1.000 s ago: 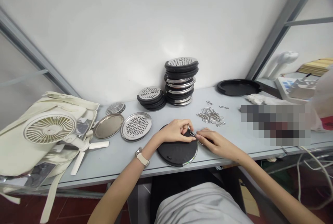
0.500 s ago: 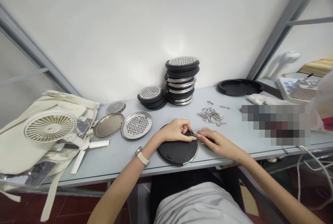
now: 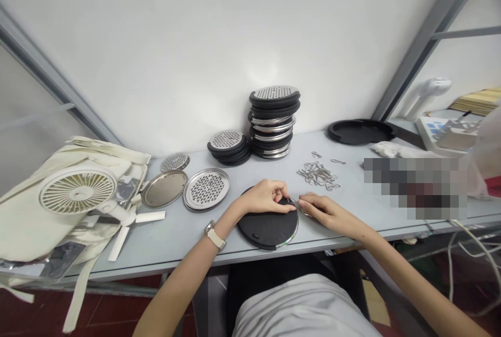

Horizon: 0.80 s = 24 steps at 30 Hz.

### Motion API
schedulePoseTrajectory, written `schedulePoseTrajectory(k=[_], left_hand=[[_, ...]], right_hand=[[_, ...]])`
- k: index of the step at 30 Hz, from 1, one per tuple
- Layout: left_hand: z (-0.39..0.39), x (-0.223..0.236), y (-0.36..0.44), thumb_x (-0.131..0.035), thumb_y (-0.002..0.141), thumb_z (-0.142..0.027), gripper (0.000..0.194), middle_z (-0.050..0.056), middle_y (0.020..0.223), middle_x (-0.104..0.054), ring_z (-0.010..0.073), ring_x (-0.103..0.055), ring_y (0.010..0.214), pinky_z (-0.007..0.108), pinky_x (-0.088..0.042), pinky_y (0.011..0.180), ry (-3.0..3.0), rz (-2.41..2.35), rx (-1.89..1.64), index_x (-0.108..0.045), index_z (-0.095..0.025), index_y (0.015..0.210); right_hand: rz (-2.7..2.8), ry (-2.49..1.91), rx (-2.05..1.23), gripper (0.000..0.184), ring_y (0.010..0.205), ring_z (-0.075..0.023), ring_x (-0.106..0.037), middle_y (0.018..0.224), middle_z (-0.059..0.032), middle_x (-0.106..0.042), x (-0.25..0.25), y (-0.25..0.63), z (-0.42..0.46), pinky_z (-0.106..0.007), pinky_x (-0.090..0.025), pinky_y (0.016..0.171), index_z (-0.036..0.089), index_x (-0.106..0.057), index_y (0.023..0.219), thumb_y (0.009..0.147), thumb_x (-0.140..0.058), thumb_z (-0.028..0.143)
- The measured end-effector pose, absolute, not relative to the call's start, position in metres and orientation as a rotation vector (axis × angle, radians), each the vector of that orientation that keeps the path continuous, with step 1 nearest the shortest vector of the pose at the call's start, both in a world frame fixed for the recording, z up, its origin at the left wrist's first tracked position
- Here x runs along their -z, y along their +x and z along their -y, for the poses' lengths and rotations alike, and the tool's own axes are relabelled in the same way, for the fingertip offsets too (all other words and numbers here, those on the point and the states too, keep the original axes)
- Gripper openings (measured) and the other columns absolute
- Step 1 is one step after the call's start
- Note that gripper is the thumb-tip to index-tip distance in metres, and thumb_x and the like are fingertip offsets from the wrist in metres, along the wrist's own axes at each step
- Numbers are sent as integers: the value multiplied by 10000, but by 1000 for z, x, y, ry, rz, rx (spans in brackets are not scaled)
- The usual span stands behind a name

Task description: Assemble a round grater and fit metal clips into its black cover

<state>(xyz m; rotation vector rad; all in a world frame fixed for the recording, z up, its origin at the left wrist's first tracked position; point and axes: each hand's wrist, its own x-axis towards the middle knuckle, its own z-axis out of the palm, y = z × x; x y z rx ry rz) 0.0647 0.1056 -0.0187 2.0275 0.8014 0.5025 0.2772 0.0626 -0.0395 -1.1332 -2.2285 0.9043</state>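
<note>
Disc (image 3: 266, 230), black: flat on table (image 3: 352, 196), six o'clock from tall stack (image 3: 273, 133). Your left hand (image 3: 268, 196): half-curled over it, hold unclear. Your right hand (image 3: 326, 213): nearly closed, pinching a clip (image 3: 293, 202) at disc's two o'clock rim. Loose clips (image 3: 318, 174): two o'clock from disc.

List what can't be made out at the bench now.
All in head view:
Disc: far side partly hidden by left grip.
Held clip: partly covered by right grip; too small to tell if hooked on.
Clip pile: small, overlapping, uncountable.
Bag: cut off by right edge.
Pixelated patch: contents masked.
</note>
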Motion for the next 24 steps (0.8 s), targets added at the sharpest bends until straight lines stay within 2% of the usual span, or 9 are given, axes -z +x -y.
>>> schedulePoseTrajectory(k=[24], left_hand=[[-106, 19, 65, -696, 680, -429, 343, -70, 583, -430, 49, -383, 525, 185, -286, 488, 2059, -817, -488, -556, -143, 808]], right_hand=[[2273, -1104, -834, 385, 661, -152, -469, 637, 21, -428, 43, 277, -63, -282, -390, 667, 201, -408, 664, 971, -308, 412]])
